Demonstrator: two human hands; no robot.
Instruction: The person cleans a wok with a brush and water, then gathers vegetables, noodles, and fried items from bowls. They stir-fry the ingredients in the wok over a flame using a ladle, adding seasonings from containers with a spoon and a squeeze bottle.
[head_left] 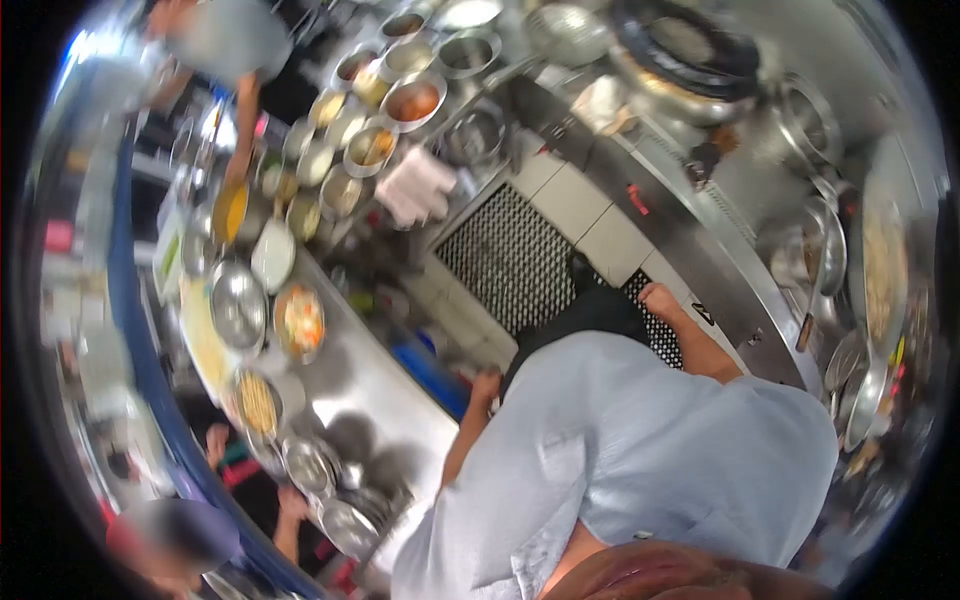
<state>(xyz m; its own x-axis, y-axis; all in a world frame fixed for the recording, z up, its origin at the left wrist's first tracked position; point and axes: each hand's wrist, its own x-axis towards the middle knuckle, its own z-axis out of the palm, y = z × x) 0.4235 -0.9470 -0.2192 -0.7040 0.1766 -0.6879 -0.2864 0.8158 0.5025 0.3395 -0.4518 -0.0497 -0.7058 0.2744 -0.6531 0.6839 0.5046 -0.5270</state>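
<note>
My left hand [486, 387] hangs low beside my dark trousers, near the edge of the steel counter. Its fingers look curled, and I make out nothing in them. On the other side, my right hand [658, 299] hangs over the dark perforated floor mat [505, 255], close to the stove front. Its fingers are curled in a loose fist, with nothing visible inside. The counter [375, 385] to my left holds a bowl of orange and white food [301, 322], a metal bowl [239, 303] and a container of pale sticks [257, 403].
Ahead are many ingredient bowls [414, 100] and a pinkish folded cloth [415, 187]. A wok [685, 45], a ladle [868, 400] and a long pan of food [883, 265] line the right. Across the counter, one person's arm [243, 130] and another's hand [292, 502] reach in.
</note>
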